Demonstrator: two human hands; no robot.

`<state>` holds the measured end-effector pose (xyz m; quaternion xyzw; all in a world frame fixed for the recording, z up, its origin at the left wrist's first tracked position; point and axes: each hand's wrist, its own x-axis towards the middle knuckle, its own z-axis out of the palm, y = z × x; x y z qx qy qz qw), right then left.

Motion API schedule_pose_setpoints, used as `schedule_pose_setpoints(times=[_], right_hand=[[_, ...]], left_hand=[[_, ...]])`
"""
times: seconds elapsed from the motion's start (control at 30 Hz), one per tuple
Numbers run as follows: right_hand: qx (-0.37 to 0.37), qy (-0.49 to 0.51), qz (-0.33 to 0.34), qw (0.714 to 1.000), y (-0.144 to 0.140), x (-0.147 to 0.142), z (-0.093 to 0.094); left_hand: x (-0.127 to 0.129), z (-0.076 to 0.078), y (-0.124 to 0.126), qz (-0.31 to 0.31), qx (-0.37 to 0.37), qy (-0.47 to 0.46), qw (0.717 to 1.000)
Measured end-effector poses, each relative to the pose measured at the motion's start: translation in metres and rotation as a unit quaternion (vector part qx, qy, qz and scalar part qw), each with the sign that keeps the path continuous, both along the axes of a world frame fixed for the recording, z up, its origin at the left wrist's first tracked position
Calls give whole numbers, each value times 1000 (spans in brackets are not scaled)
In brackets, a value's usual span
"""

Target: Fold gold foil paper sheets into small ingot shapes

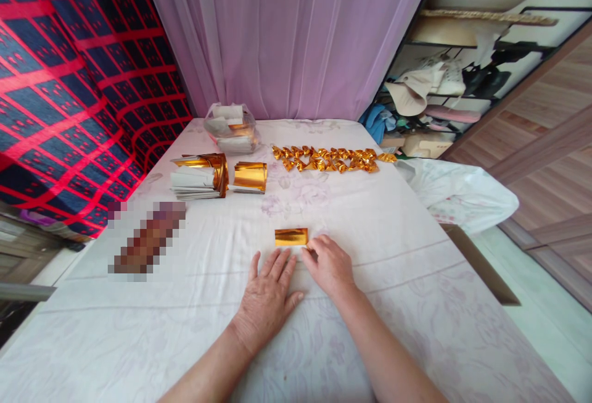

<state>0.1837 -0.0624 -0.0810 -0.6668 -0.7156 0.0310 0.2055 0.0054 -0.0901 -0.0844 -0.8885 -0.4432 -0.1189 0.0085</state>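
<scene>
A small folded gold foil paper lies on the white flowered sheet just ahead of my hands. My right hand rests with curled fingers, its fingertips touching the paper's right lower corner. Flat on the sheet beside it is my left hand, fingers spread, just below the paper and holding nothing.
Farther back lie a row of several folded gold pieces, a stack of gold and white sheets, a smaller gold stack and a clear bag of papers. A white plastic bag hangs off the right edge. Pink curtain behind.
</scene>
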Motion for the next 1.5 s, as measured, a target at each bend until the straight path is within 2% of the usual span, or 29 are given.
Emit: schedule_pose_setpoints(times=[0.43, 0.7, 1.0, 1.5], right_hand=[[25, 5, -12, 1000, -1, -1, -3], [13, 1, -44, 999, -1, -3, -3], [-3, -1, -45, 999, -1, -3, -1], [-4, -2, -58, 998, 3, -4, -4]], left_hand=[[1, 4, 1, -1, -9, -24, 1000], [2, 5, 1, 0, -14, -29, 999], [2, 2, 2, 1, 9, -14, 1000], [2, 1, 2, 5, 3, 2, 1000]])
